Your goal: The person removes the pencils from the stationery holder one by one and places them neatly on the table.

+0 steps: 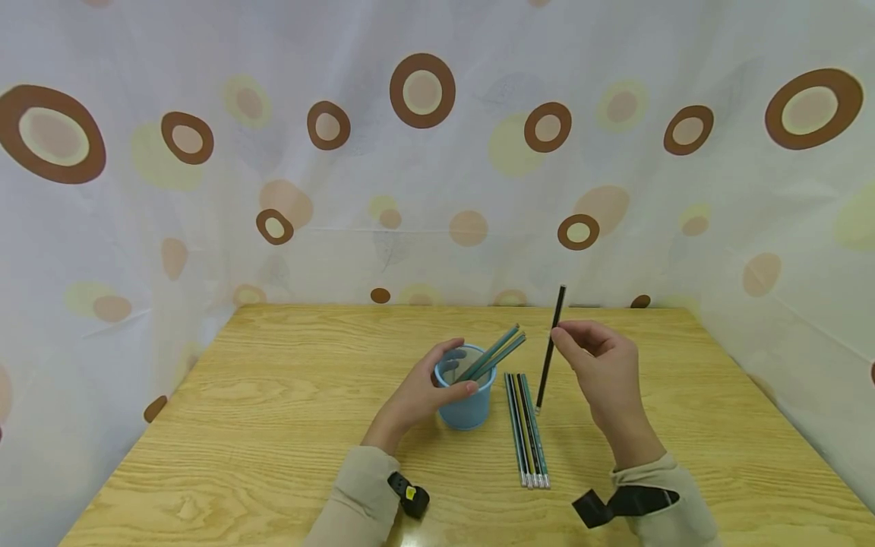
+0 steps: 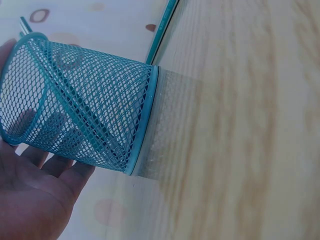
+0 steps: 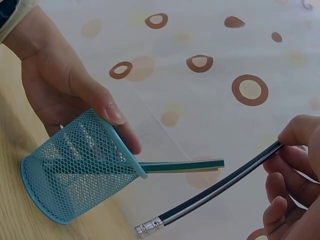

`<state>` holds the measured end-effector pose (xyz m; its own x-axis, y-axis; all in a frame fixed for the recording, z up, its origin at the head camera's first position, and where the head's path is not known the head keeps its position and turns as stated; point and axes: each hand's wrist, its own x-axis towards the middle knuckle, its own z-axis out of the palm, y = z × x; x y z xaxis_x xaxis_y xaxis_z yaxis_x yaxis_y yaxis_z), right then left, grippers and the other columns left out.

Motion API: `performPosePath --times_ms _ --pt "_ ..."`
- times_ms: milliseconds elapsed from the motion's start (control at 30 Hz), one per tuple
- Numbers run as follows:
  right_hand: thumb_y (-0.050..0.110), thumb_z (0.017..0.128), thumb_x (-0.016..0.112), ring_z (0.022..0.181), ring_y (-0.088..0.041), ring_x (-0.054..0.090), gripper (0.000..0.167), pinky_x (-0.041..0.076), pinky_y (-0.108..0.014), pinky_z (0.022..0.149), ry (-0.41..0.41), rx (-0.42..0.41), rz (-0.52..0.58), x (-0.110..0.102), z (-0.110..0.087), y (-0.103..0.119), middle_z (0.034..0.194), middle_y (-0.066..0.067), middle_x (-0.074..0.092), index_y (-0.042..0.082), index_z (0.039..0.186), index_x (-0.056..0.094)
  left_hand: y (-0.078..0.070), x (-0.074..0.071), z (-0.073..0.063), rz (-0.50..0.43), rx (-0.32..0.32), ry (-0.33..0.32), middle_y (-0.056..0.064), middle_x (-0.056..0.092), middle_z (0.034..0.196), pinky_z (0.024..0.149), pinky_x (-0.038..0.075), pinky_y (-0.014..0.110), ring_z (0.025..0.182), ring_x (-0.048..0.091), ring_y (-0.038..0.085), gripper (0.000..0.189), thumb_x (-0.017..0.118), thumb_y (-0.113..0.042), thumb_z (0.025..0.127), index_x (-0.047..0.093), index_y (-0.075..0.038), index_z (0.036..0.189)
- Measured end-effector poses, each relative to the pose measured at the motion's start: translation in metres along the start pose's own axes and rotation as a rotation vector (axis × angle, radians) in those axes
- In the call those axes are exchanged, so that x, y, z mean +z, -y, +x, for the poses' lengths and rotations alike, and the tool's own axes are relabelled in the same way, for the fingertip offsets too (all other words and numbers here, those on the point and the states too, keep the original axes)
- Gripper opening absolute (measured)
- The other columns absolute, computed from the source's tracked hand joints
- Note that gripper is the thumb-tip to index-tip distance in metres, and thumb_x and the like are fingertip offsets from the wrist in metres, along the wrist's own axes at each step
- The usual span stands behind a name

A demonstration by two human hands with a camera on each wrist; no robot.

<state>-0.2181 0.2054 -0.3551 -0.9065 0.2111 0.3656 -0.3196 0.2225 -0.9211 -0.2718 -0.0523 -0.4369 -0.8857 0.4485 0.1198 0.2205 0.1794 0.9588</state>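
My left hand [image 1: 417, 395] holds a light blue mesh pencil cup [image 1: 465, 412], thumb at the rim and fingers round its far side. A few green and yellowish pencils [image 1: 502, 354] lean in the cup, their ends sticking out to the right. With thumb and fingertips my right hand [image 1: 608, 372] pinches a black pencil [image 1: 546, 372] near its middle. This pencil stands steeply tilted, its silver eraser end [image 3: 150, 227] pointing down. Just right of the cup, several green, black and yellow pencils [image 1: 526, 433] lie side by side, eraser ends toward me.
The wooden table [image 1: 273, 403] reaches back to a white curtain [image 1: 465, 175] with brown, yellow and peach dots, which also hangs along both sides. A black camera strap [image 1: 410, 494] circles the left wrist, another [image 1: 636, 501] the right.
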Motion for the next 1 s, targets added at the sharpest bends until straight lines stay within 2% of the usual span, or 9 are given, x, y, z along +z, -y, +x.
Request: performPosePath --times_ms 233,667,1000 --pt "0.023 0.093 0.072 0.090 -0.013 0.061 0.032 0.049 -0.021 0.074 0.009 -0.002 -0.027 -0.002 0.003 -0.006 0.094 0.005 0.070 -0.004 0.109 0.071 0.000 0.000 0.000 -0.005 -0.001 0.001 -0.002 0.037 0.151 0.102 0.037 0.059 0.136 0.038 0.028 0.069 0.073 -0.041 0.089 0.038 -0.043 0.147" --pt "0.023 0.094 0.071 0.088 -0.012 0.060 0.034 0.050 -0.023 0.074 0.036 0.058 -0.043 -0.003 0.004 -0.016 0.094 0.005 0.068 -0.006 0.113 0.069 0.002 0.000 0.000 -0.005 -0.004 0.002 -0.001 0.038 0.150 0.102 0.036 0.059 0.136 0.038 0.028 0.069 0.074 -0.041 0.088 0.038 -0.043 0.147" --pt "0.023 0.094 0.070 0.088 -0.010 0.060 0.034 0.050 -0.021 0.074 0.038 0.114 -0.096 -0.004 0.005 -0.021 0.096 0.001 0.067 -0.005 0.113 0.069 0.001 0.000 0.000 -0.007 0.001 0.002 -0.002 0.036 0.152 0.102 0.036 0.060 0.137 0.036 0.028 0.069 0.074 -0.042 0.088 0.038 -0.043 0.148"
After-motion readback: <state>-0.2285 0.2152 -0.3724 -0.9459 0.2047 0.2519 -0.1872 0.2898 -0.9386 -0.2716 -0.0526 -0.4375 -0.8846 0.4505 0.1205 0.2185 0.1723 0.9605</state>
